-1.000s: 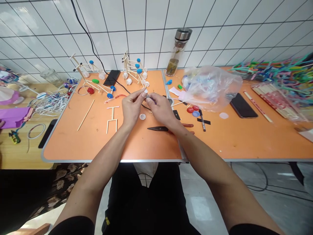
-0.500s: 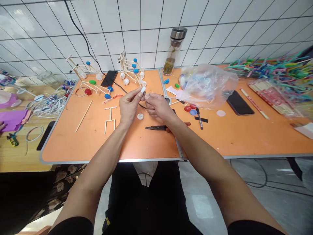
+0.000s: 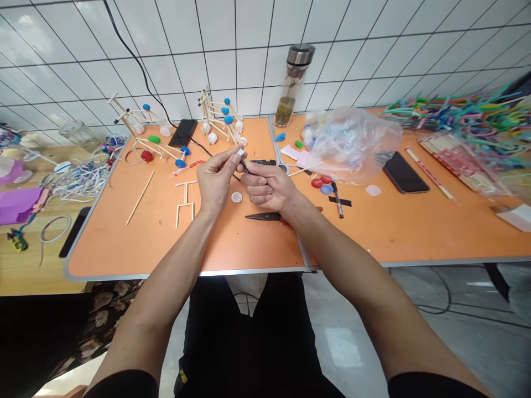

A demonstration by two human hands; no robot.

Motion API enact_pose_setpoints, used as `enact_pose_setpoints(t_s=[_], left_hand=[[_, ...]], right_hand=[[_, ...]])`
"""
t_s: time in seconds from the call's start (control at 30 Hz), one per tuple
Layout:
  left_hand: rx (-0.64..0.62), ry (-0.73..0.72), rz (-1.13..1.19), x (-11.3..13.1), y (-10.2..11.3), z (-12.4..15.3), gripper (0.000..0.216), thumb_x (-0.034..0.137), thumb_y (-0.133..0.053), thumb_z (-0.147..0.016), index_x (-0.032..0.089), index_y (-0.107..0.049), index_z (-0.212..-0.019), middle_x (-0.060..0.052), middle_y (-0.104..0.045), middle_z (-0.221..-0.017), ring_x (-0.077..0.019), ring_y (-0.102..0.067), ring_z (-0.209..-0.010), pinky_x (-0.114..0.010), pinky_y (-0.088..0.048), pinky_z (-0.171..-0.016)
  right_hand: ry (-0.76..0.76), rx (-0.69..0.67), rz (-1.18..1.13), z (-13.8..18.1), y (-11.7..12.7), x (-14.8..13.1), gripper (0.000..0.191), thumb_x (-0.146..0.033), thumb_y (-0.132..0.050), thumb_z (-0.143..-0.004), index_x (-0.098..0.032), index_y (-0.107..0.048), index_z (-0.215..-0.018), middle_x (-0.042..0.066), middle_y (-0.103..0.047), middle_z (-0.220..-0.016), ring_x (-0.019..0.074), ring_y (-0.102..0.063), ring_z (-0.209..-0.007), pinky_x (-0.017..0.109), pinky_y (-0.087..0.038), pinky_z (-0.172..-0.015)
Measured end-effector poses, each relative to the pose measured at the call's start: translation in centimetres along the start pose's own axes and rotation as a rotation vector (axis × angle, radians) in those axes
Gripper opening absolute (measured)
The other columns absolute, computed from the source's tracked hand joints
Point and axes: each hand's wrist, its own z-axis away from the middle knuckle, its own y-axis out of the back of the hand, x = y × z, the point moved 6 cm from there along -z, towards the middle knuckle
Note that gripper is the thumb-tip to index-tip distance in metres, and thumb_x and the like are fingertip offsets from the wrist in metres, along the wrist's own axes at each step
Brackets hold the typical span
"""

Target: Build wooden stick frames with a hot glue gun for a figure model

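Note:
My left hand [image 3: 216,179] is closed in a pinch on a small white piece [image 3: 240,152] above the orange table. My right hand [image 3: 267,185] meets it with thumb and forefinger pressed together and the other fingers curled. A thin dark tip shows between the two hands, but what my right hand grips is mostly hidden. Below them on the table lies a white disc [image 3: 236,197]. Dark-bladed scissors [image 3: 263,216] lie partly under my right wrist. To the left is a small frame of wooden sticks [image 3: 185,204].
Two stick models with blue caps [image 3: 228,119] stand at the back near a black phone [image 3: 183,132]. A glass bottle [image 3: 286,105] is against the wall, beside a clear plastic bag [image 3: 352,143]. Another phone [image 3: 405,172] lies right. A black cable [image 3: 143,69] runs down towards my hands.
My right hand's fingers have curled tighter and turned, and a dark tip now shows at the pinch. The white piece shows less above my left fingers. The view has shifted slightly.

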Motion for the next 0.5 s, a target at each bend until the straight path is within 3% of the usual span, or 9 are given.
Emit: enact_pose_setpoints(t_s=[0.07,0.17,0.27,0.3,0.37,0.5], left_hand=[[0.008,0.024,-0.042,-0.7,0.3,-0.1,0.036,0.056,-0.099,-0.083,0.028,-0.093,-0.104,-0.006,-0.091,-0.104,-0.0214,-0.084,-0.092,-0.038,-0.069,-0.092],[0.014,0.087,-0.133,-2.1,0.9,-0.1,0.035,0.054,-0.1,-0.08,0.026,-0.093,-0.099,-0.006,-0.09,-0.098,-0.0227,-0.084,-0.09,-0.039,-0.069,-0.091],[0.013,0.107,-0.163,-2.7,1.2,-0.2,0.035,0.053,-0.1,-0.08,0.024,-0.093,-0.099,-0.007,-0.09,-0.099,-0.0237,-0.083,-0.091,-0.041,-0.069,-0.092],[0.012,0.099,-0.155,-2.5,1.1,-0.2,0.036,0.054,-0.099,-0.08,0.024,-0.093,-0.1,-0.007,-0.09,-0.099,-0.023,-0.083,-0.089,-0.04,-0.068,-0.091],[0.002,0.081,-0.122,-2.0,0.8,-0.3,0.039,0.057,-0.099,-0.081,0.024,-0.093,-0.101,-0.006,-0.089,-0.095,-0.0198,-0.08,-0.082,-0.037,-0.067,-0.085],[-0.032,0.066,-0.022,-0.8,0.0,-0.3,0.043,0.064,-0.096,-0.083,0.025,-0.092,-0.102,-0.003,-0.086,-0.088,-0.0144,-0.073,-0.071,-0.034,-0.065,-0.079]], right_hand=[[0.003,0.139,0.13,0.0,0.2,0.4,0.029,-0.039,-0.032,-0.116,-0.026,-0.056,-0.107,-0.01,-0.029,-0.064,0.0147,-0.021,-0.049,0.026,-0.027,-0.05],[0.038,0.418,0.562,0.4,0.5,0.7,0.022,-0.036,-0.047,-0.114,-0.022,-0.064,-0.115,0.003,-0.063,-0.081,0.0209,-0.055,-0.069,0.03,-0.039,-0.064],[0.107,0.498,0.813,0.5,0.4,0.6,0.022,-0.033,-0.051,-0.113,-0.02,-0.068,-0.116,0.012,-0.074,-0.099,0.0272,-0.065,-0.087,0.034,-0.043,-0.075],[0.13,0.484,0.761,0.4,0.6,0.6,0.022,-0.036,-0.051,-0.113,-0.021,-0.067,-0.11,0.01,-0.072,-0.094,0.0254,-0.064,-0.083,0.033,-0.042,-0.072],[0.126,0.372,0.398,0.0,1.0,0.9,0.025,-0.043,-0.055,-0.112,-0.023,-0.064,-0.101,0.001,-0.059,-0.077,0.018,-0.049,-0.064,0.028,-0.036,-0.06],[-0.066,0.004,-0.354,0.0,0.1,1.0,0.019,-0.039,-0.05,-0.112,-0.025,-0.057,-0.102,-0.013,-0.026,-0.061,0.0111,-0.006,-0.049,0.023,-0.012,-0.044]])
